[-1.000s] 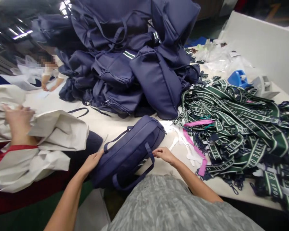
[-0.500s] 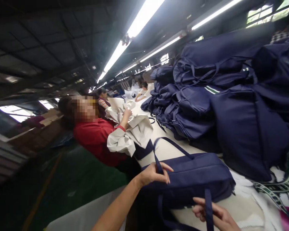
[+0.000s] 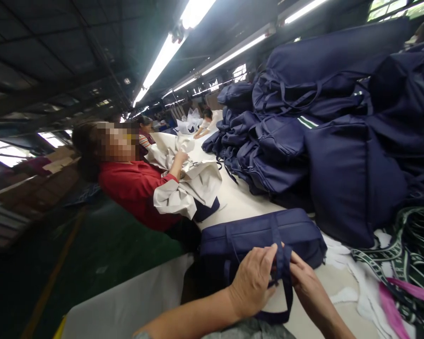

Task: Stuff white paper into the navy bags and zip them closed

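While both hands were on its handles (image 3: 287, 261), the navy bag (image 3: 247, 226) lay on the tabletop (image 3: 235, 202), close to the near edge, with a pile of bags (image 3: 339, 174) behind it toward the far edge. The left hand (image 3: 252, 280) had its fingertips clamped on the handles, and the right hand (image 3: 307, 278) pinched them just beside it; exactly which band each finger pressed was partly hidden. The bag looked soft-sided yet filled out enough to hold a boxy shape, so it was probably light, with walls that would give under a squeeze. Its smooth surface might slip a little, though nothing about it seemed fragile. The handles offered the surest hold: flat, limp bands, easy to pinch, which, gathered together, would probably lift the bag level. Gripping the body alone would likely dent it. Green-and-white straps (image 3: 378, 256) and a pink ribbon (image 3: 392, 308) lay to its right.
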{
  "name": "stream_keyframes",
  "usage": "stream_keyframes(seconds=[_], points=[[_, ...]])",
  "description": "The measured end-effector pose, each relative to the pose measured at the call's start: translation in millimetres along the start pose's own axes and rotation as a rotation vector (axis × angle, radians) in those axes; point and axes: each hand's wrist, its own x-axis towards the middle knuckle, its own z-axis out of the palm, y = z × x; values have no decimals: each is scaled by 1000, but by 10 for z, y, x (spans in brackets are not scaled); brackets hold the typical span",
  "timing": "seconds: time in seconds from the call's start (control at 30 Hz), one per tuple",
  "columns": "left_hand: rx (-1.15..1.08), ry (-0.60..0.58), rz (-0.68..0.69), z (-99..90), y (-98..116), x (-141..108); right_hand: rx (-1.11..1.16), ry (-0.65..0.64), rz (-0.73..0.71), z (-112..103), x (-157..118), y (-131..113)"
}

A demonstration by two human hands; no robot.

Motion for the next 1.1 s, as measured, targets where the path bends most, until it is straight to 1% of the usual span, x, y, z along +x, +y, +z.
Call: stream_keyframes(seconds=[0.03,0.1,0.13,0.17,0.2,0.23,0.3,0.37,0.43,0.5,0.57,0.63,0.7,0.73,0.77,0.83,0.87,0.9,0.93,0.97,1.07,1.1], points=[[72,74,-33,-16,-28,8,23,4,8,-1,-7,7],[214,205,-96,-112,-135,64,46,2,2,7,-29,0],[261,246,-118,-180,-219,108,48,-8,-11,18,-43,-11],[283,247,-143,-249,-323,160,49,-22,-26,33,-56,-24],[275,213,-158,-307,-444,219,53,-37,-39,49,-67,-37],[251,144,-158,-346,-571,284,63,-52,-46,64,-71,-48],[198,-55,-153,-355,-798,425,90,-68,-50,80,-59,-64],[117,-248,-70,-317,-898,553,120,-65,-52,81,-35,-82],[21,-342,15,-313,-823,629,128,-62,-48,80,-29,-115],[-77,-392,42,-370,-614,640,109,-51,-39,81,-51,-164],[-161,-487,-5,-442,-363,604,88,-18,-31,72,-78,-216],[-254,-646,-39,-471,-153,542,79,25,-19,50,-74,-259],[-382,-798,-41,-427,-11,460,22,51,-7,35,-27,-286],[-447,-849,-45,-381,42,412,-30,53,-4,37,7,-293],[-494,-874,-76,-329,86,364,-93,49,-6,43,44,-296],[-533,-863,-210,-248,155,282,-225,25,-42,56,111,-296],[-549,-832,-274,-244,175,258,-278,5,-73,53,137,-296],[-572,-788,-322,-279,181,249,-314,-17,-106,37,155,-298],[-609,-734,-360,-355,168,260,-336,-42,-133,6,165,-301],[-659,-665,-396,-470,137,290,-344,-67,-147,-42,167,-306],[-821,-443,-538,-921,-32,462,-348,-99,-134,-246,133,-314],[-840,-412,-567,-1048,-88,524,-340,-91,-131,-314,116,-311]])
